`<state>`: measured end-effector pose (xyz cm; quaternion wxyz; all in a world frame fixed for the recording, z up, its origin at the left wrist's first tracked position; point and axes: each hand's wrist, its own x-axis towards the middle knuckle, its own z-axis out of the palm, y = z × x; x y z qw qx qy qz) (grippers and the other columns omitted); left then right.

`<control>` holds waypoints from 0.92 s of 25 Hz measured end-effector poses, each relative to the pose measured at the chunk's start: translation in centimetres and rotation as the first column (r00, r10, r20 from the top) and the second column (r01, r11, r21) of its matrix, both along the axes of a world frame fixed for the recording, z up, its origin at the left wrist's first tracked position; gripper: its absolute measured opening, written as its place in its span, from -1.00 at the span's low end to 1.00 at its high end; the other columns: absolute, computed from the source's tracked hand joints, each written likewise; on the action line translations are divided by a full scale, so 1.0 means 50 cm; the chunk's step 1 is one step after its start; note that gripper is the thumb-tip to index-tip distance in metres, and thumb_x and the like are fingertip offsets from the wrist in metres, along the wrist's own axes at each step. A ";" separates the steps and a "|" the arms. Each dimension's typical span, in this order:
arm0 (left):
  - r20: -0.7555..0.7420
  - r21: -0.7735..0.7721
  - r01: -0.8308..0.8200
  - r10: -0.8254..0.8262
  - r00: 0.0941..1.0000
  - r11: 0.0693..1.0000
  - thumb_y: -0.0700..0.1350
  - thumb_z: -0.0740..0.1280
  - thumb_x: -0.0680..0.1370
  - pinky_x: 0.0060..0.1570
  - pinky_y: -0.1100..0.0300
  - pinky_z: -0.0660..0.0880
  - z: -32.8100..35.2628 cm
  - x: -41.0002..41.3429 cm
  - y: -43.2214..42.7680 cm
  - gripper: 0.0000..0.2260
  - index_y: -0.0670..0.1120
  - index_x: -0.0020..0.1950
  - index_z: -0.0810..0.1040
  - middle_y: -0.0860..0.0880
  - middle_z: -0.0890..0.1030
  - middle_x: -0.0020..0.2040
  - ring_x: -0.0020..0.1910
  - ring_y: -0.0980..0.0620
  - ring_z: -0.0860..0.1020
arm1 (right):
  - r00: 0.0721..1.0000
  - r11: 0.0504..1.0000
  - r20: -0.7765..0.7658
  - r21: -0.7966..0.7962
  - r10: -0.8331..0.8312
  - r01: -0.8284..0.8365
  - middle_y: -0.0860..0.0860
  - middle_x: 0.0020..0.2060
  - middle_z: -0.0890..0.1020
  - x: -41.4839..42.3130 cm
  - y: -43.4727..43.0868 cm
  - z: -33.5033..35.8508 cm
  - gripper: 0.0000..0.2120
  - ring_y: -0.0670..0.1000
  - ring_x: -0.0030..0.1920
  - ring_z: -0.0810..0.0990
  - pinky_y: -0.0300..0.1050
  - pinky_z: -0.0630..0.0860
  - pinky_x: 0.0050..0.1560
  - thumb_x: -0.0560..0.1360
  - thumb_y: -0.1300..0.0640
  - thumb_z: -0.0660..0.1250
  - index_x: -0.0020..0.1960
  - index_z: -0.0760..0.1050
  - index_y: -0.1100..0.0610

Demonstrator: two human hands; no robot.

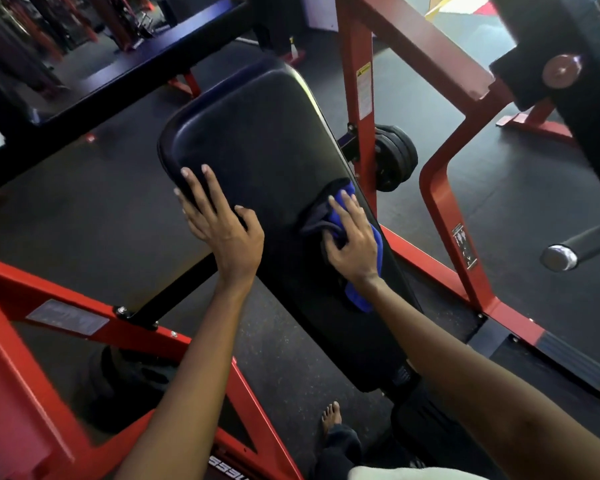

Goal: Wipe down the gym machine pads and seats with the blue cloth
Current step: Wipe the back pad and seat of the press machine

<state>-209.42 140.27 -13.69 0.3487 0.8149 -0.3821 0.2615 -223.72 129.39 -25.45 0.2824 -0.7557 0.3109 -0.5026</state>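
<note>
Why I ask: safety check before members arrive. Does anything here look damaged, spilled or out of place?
No damage or spill shows on the black pad, which the right hand wipes with the blue cloth. Only oddity: a bare foot on the gym floor.

Black weight plates beside red frame; chrome-capped bar right; dark rubber floor.

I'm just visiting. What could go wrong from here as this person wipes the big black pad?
1. The cloth lies at the pad's right edge, partly hanging over. It could slide out of the right hand's grip and drop.
2. The bare foot stands near the red frame, so a stubbed toe seems possible.
3. The left hand rests on the pad's left edge and might slip if leaned on.
</note>
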 end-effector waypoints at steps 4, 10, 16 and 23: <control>0.073 0.029 -0.027 0.025 0.997 0.999 -0.13 0.29 0.54 0.56 -0.19 -0.02 0.041 0.005 -0.010 -0.33 -0.15 0.64 0.15 -0.17 0.09 0.65 0.63 -0.21 0.01 | 0.994 0.960 0.083 0.276 -0.076 0.050 -0.09 0.57 0.30 0.023 0.004 0.028 -0.44 -0.03 0.60 0.19 0.23 0.32 0.49 0.56 0.00 0.37 0.54 0.35 -0.02; 0.343 0.315 -0.038 -0.077 0.936 0.948 0.08 0.18 0.67 0.56 -0.11 0.04 0.149 0.053 -0.099 -0.41 -0.15 0.63 0.16 -0.17 0.21 0.61 0.61 -0.14 0.13 | 0.990 0.966 0.121 0.255 -0.067 0.034 -0.02 0.57 0.31 0.098 -0.062 0.180 -0.38 0.00 0.60 0.17 0.09 0.22 0.57 0.57 -0.24 0.32 0.54 0.35 0.00; 0.454 0.346 -0.220 0.042 0.890 0.912 0.16 0.16 0.66 0.57 -0.09 0.00 0.140 0.048 -0.119 -0.36 -0.14 0.64 0.14 -0.16 0.20 0.62 0.61 -0.14 0.13 | 0.963 0.918 0.226 0.394 -0.143 0.044 -0.05 0.47 0.46 0.040 -0.092 0.071 -0.54 -0.04 0.53 0.33 0.11 0.31 0.51 0.58 -0.09 0.37 0.45 0.47 -0.04; 0.485 0.305 -0.262 0.087 0.870 0.916 0.13 0.23 0.63 0.56 -0.10 0.06 0.140 0.039 -0.126 -0.36 -0.16 0.62 0.20 -0.16 0.24 0.60 0.60 -0.14 0.18 | 0.977 0.930 0.148 0.355 -0.152 0.091 -0.01 0.39 0.52 0.085 -0.131 0.158 -0.50 0.03 0.39 0.50 0.03 0.49 0.35 0.56 -0.18 0.33 0.42 0.49 0.02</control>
